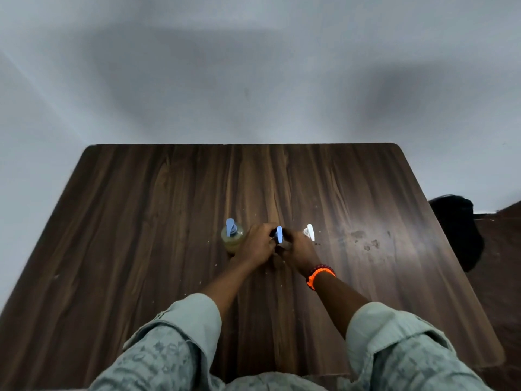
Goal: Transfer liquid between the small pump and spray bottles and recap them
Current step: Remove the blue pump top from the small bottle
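Observation:
Three small bottles stand in a row on the dark wooden table (158,221). At the left is a bottle of yellowish liquid with a blue pump top (232,235), standing free. The middle bottle shows only its blue pump head (279,234); its body is hidden between my hands. My left hand (258,245) grips it from the left and my right hand (298,251) grips it from the right, fingers curled round it. To the right stands a bottle with a white top (309,232), close beside my right hand and untouched.
Dried stains (365,241) and small specks mark the table to the right of the bottles. A dark bag or chair (458,230) sits past the table's right edge. A pale wall rises behind the far edge.

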`<state>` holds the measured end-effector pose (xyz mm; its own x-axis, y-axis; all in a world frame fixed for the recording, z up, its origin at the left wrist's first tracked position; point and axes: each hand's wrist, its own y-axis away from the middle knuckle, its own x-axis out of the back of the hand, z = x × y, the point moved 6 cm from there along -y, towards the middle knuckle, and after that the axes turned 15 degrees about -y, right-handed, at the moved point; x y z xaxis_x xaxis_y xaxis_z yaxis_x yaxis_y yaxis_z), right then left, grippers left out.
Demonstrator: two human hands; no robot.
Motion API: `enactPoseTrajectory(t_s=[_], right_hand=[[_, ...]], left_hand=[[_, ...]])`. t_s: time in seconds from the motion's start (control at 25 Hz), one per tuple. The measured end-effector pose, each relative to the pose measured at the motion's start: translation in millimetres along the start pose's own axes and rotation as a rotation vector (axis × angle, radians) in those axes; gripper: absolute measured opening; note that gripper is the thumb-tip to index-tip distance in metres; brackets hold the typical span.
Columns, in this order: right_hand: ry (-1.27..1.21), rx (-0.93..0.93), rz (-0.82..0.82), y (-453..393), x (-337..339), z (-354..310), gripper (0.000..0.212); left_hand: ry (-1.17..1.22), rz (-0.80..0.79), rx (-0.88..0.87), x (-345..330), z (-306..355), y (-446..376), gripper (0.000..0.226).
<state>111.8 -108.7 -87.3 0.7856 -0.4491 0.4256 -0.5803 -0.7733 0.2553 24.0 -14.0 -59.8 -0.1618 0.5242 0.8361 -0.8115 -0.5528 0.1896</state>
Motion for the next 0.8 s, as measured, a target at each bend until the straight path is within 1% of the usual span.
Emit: enactPoseTrajectory(t_s=[0.16, 0.28, 0.32, 0.36, 0.48, 0.52, 0.64, 0.72, 0.8], right_hand=[[-0.036, 0.010, 0.007, 12.9, -7.7, 1.1, 0.042], [-0.078, 0.061, 0.052, 24.7, -14.3, 1.9, 0.035], [-0.106, 0.076, 0.077, 28.9, -17.4, 3.1, 0.031], [-0.141, 0.077, 0.100, 34.0, -20.4, 4.5, 0.029], [-0.205, 0.073, 0.092, 46.4, -26.2, 11.3, 0.033], [-0.211, 0.075, 0.077, 48.4, -27.4, 13.5, 0.033], [-0.248, 0.030, 0.082, 51.9, -28.4, 21.2, 0.027], [-0.256, -0.009, 0.116, 51.1, -25.4, 26.5, 0.023], [-0.254, -0.041, 0.153, 51.5, -19.3, 30.5, 0.023]], left_hand=[[0.037, 0.123, 0.032, -7.1, -7.1, 16.3, 0.028], [0.104, 0.236, 0.056, -7.1, -9.7, 28.2, 0.012], [0.136, 0.259, 0.087, -6.7, -11.7, 30.8, 0.009], [0.164, 0.268, 0.126, -7.2, -15.0, 33.1, 0.013], [0.268, 0.250, 0.237, -13.1, -26.2, 43.4, 0.028], [0.319, 0.228, 0.248, -15.2, -28.2, 46.5, 0.031], [0.490, 0.095, 0.232, -26.5, -24.6, 52.4, 0.062], [0.568, 0.060, 0.269, -31.9, -24.2, 54.9, 0.062], [0.558, 0.120, 0.308, -32.5, -31.8, 59.1, 0.052]])
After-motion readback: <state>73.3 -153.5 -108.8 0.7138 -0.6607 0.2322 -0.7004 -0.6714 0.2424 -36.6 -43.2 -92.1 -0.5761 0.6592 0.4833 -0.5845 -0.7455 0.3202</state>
